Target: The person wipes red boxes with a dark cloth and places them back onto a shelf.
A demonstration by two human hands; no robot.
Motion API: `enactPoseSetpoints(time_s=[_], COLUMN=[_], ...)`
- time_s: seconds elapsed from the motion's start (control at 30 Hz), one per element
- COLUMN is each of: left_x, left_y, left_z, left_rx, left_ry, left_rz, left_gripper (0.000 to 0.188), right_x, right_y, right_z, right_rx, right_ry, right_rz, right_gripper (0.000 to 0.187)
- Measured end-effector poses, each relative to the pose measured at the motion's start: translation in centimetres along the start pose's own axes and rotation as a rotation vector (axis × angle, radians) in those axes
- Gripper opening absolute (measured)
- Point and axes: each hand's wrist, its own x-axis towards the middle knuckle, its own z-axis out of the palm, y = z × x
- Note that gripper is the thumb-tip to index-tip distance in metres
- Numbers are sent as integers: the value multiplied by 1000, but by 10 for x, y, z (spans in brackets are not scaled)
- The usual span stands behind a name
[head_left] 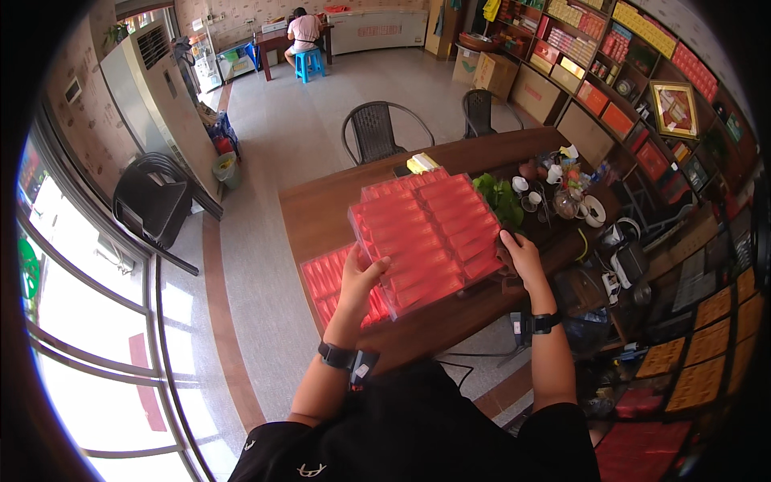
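Between my hands is a clear flat box filled with rows of red packets (430, 241), held tilted above the wooden table (313, 205). My left hand (361, 277) is closed on its left side, thumb over the edge. On its right edge, my right hand (522, 255) grips with the thumb on top; the other fingers are mostly hidden. A second clear box of red packets (329, 283) lies on the table, partly covered by the held box and my left hand. More red packets (401, 183) show behind the held box's far edge.
Green leaves (499, 201), a white teapot (555, 173) and cups stand to the right on the table. Beyond it are two dark chairs (379, 132). Crowded shelves (610, 80) line the right wall. Far off, a person (305, 30) sits on a blue stool (308, 64).
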Motion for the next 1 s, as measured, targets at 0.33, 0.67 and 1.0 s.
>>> enactPoseSetpoints(time_s=[0.33, 0.67, 1.0], left_x=[-28, -2, 11], left_y=[80, 53, 52], left_z=[32, 30, 25], left_rx=[142, 293, 290], left_ry=[-324, -241, -290], left_rz=[418, 533, 474], left_gripper=[96, 83, 85], right_x=[-42, -26, -85], right_y=[-51, -102, -176], right_z=[7, 11, 54], right_rx=[424, 808, -469], right_ry=[429, 430, 347], right_rz=[-472, -547, -1264], right_gripper=[38, 44, 47])
